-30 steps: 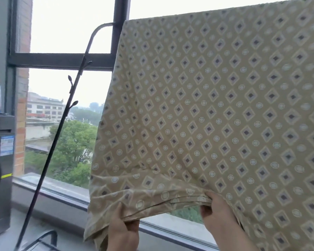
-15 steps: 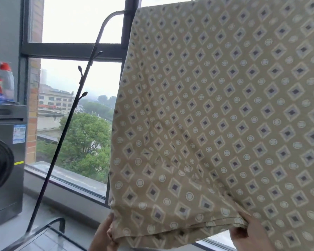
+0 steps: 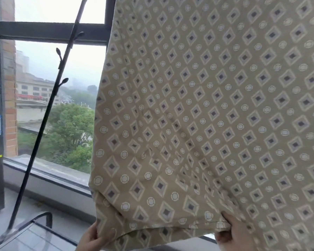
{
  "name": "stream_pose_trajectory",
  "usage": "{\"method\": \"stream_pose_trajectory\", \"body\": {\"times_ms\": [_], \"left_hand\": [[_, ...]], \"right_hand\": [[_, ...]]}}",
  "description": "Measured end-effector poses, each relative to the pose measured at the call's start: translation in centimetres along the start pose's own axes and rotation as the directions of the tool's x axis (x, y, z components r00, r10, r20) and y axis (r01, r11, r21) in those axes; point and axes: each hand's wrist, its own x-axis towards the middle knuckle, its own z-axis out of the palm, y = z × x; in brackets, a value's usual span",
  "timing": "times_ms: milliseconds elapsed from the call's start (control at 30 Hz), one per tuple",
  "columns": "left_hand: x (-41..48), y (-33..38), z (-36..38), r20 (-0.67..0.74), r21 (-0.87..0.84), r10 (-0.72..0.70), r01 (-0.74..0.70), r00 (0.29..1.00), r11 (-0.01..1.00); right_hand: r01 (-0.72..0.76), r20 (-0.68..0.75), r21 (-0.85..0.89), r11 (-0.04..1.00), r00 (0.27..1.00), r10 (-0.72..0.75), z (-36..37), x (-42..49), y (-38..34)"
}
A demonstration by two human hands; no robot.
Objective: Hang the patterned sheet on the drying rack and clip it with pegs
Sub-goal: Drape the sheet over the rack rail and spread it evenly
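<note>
Gripping bottom hem of the patterned sheet (image 3: 207, 105) with left hand (image 3: 92, 237) at seven o'clock, right hand (image 3: 233, 233) at five o'clock.

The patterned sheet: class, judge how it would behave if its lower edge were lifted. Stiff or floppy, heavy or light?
Probably floppy: the patterned sheet creases and bunches where the left hand and right hand grip its hem. Likely fairly light, since finger grips alone hold it out. It would probably sag between the hands.
</note>
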Motion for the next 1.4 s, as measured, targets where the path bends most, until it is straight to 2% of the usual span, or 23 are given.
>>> {"method": "stream_pose_trajectory", "body": {"times_ms": [67,200,300,367,533,600,667,700,733,767,833,900,967,1033,1233,1400], "left_hand": [[0.0,0.0,-0.7,-0.027,0.07,0.025,-0.023,0.999,0.997],[0.7,-1.7,-2.5,-0.113,0.193,-0.102,0.123,0.988,0.973],[0.6,-2.2,-3.4,-0.185,0.153,-0.145,0.174,0.972,0.973],[0.4,-2.3,-3.8,-0.202,0.08,-0.194,0.213,0.96,0.974],[-0.8,-2.9,-4.4,-0.091,-0.247,-0.311,0.281,0.946,0.928],[-1.5,-3.3,-4.4,-0.06,-0.317,-0.28,0.248,0.958,0.916],[-2.2,-3.6,-4.7,-0.034,-0.394,-0.24,0.207,0.97,0.896],[-2.4,-3.6,-4.8,-0.022,-0.41,-0.222,0.194,0.975,0.891],[-2.5,-3.7,-4.9,-0.005,-0.427,-0.209,0.187,0.978,0.885],[-2.7,-3.7,-5.0,0.007,-0.442,-0.199,0.181,0.98,0.879],[-3.2,-3.4,-5.0,0.059,-0.486,-0.174,0.18,0.983,0.855],[-3.9,-2.5,-4.8,0.113,-0.498,-0.151,0.188,0.982,0.847],[-4.6,-1.9,-4.8,0.171,-0.494,-0.125,0.195,0.977,0.847],[-5.2,-1.6,-5.1,0.172,-0.499,-0.127,0.198,0.977,0.844],[-5.8,-2.1,-6.2,0.064,-0.548,-0.172,0.178,0.983,0.817],[-5.3,-2.4,-5.7,-0.098,-0.55,-0.151,0.074,0.984,0.832]], "right_hand": [[-0.028,0.027,0.1,0.995,0.999,0.026,0.4,0.8,0.9],[-0.036,-0.051,-0.013,0.999,0.998,0.035,-0.3,1.4,2.4],[-0.075,-0.074,-0.068,0.995,0.995,0.07,-1.4,2.1,3.4],[-0.104,-0.1,-0.052,0.993,0.99,0.099,-2.4,2.4,5.0],[-0.162,-0.198,0.007,0.987,0.967,0.16,-3.4,1.4,8.8],[-0.224,-0.255,-0.086,0.971,0.947,0.196,-3.3,1.2,10.5],[-0.388,-0.319,-0.262,0.884,0.899,0.301,-2.9,1.0,12.9],[-0.444,-0.329,-0.296,0.846,0.878,0.347,-2.4,0.6,14.1],[-0.475,-0.291,-0.299,0.828,0.871,0.395,-1.6,0.0,15.4],[-0.508,-0.192,-0.291,0.811,0.861,0.471,-0.3,-0.6,16.8],[-0.577,0.033,-0.274,0.77,0.794,0.607,2.8,-2.5,19.0],[-0.587,0.145,-0.243,0.772,0.765,0.627,5.3,-3.2,20.8],[-0.572,0.172,-0.158,0.805,0.787,0.593,7.2,-3.1,22.4],[-0.543,0.15,-0.069,0.837,0.824,0.547,8.4,-2.9,23.3],[-0.501,0.296,0.059,0.863,0.835,0.464,9.9,-3.1,22.7],[-0.529,0.375,0.136,0.837,0.81,0.451,9.8,-3.0,23.5]]}}
